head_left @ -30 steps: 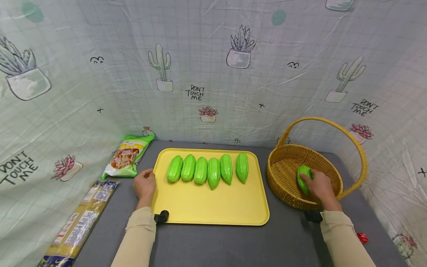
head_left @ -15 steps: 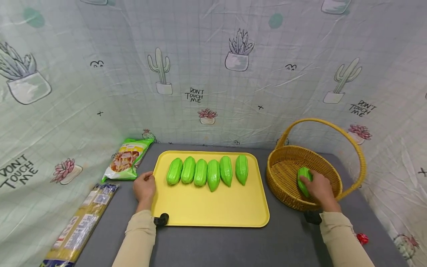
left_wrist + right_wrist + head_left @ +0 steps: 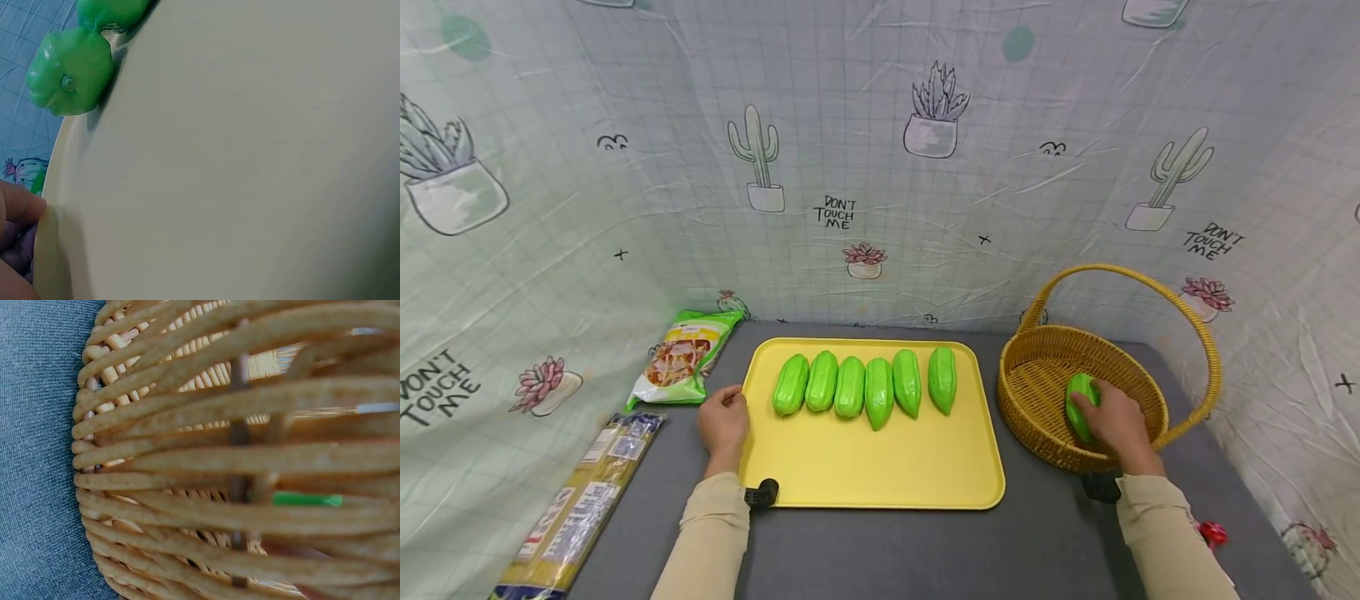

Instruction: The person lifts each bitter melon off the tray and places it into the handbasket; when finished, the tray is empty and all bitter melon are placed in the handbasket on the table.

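In the head view my right hand point(image 3: 1118, 422) reaches into the wicker basket point(image 3: 1017, 408) at the right and grips a green star fruit point(image 3: 1078, 408) near the basket's bottom. From the right wrist, the woven wall point(image 3: 187, 456) covers most of that grip; a green sliver point(image 3: 306, 499) shows through a gap. My left hand point(image 3: 724, 423) has its fingers curled at the left rim of the yellow tray point(image 3: 865, 467), one fingertip against the rim in the left wrist view. Several green star fruits point(image 3: 850, 387) lie in a row across the tray's far half.
A bag of food point(image 3: 685, 358) with a green border lies beyond the left hand. Nearer, a long clear pack of noodles point(image 3: 583, 500) slants along the left edge. A small red object point(image 3: 1212, 533) lies beside the right sleeve. Printed cloth point(image 3: 880, 167) hangs behind the table.
Both hands keep their places, the right one gripping the star fruit inside the basket throughout. The head view shifts slightly; the tray and its row of star fruits stay as they were.
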A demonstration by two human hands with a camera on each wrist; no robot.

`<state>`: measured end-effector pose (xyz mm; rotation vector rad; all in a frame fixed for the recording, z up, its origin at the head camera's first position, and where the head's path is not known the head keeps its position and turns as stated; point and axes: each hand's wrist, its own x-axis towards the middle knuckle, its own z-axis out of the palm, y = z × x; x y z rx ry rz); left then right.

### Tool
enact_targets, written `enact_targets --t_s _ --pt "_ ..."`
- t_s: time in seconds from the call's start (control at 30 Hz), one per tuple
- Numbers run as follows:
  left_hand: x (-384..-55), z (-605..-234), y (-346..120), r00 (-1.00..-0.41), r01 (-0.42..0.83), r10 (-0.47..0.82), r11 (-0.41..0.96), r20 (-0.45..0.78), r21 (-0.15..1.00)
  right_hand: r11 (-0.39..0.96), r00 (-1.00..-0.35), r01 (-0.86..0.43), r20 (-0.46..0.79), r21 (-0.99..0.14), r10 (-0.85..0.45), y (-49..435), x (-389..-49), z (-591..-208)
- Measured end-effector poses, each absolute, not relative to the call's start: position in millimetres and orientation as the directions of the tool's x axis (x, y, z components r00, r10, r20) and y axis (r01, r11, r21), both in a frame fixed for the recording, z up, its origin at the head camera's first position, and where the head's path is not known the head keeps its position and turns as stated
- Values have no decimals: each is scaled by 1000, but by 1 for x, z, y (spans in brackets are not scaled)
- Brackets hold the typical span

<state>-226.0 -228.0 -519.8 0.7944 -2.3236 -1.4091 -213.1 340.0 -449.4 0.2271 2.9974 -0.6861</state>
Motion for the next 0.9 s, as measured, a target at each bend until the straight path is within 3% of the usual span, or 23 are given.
enact_targets --t_s 0.53,0.9 --pt "-225 -519 -228 -799 -297 -602 372 -15 879 888 -982 178 -137 -423 132 339 -212 -441" --pt "-226 -521 -227 -797 -285 -604 378 2 881 913 -992 67 74 -403 105 318 -208 -420"
